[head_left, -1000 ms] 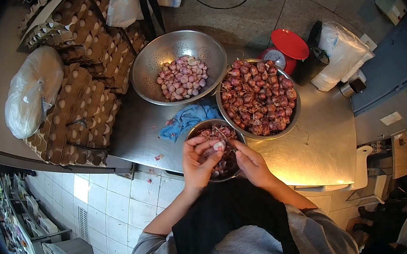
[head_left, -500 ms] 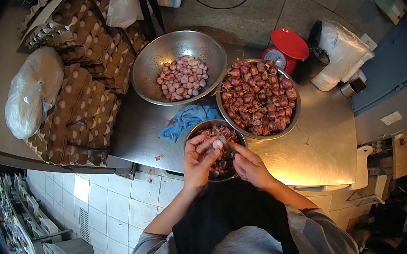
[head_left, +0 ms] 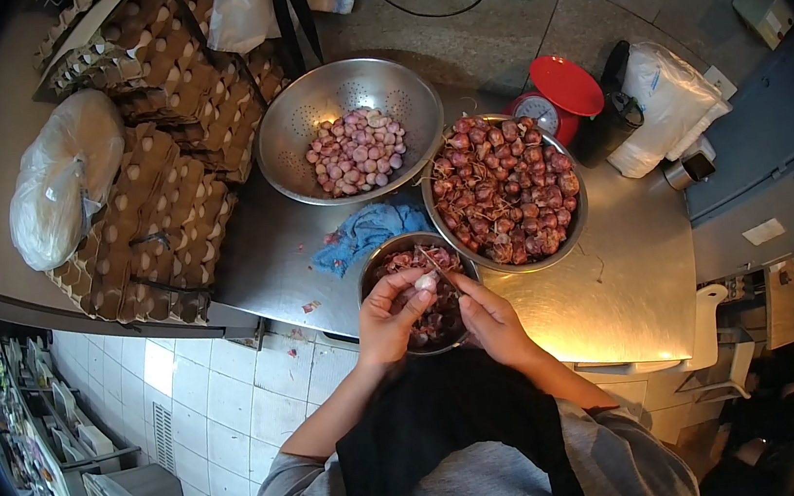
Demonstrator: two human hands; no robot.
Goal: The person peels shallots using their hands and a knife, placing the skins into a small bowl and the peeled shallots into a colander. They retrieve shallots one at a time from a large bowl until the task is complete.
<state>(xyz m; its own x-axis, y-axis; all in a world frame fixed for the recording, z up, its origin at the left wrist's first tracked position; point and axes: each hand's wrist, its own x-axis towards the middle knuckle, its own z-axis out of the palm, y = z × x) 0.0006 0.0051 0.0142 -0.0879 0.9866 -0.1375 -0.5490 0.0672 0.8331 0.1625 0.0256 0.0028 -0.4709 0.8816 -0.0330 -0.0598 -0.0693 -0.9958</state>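
Observation:
Between the thumb and fingers of my left hand (head_left: 389, 319) is a pale peeled shallot (head_left: 427, 282). My right hand (head_left: 491, 318) grips a small knife (head_left: 432, 262), its thin blade right beside the shallot. Both hands are over a small metal bowl (head_left: 367, 276) of reddish skins. Behind it to the right, a larger bowl (head_left: 582, 217) is heaped with unpeeled red shallots (head_left: 505, 192). A steel colander (head_left: 279, 114) at the back holds peeled, pinkish shallots (head_left: 359, 154).
A blue cloth (head_left: 371, 231) lies between colander and small bowl. Stacked egg trays (head_left: 154, 217) with a filled plastic bag (head_left: 66, 178) stand at left. A red kitchen scale (head_left: 563, 87) and a white sack (head_left: 662, 100) are at the back right. Another person (head_left: 768, 411) is at the lower right.
The knife blade has shifted slightly on the shallot, and the shallot has turned a little in my left fingers. The person at lower right has moved.

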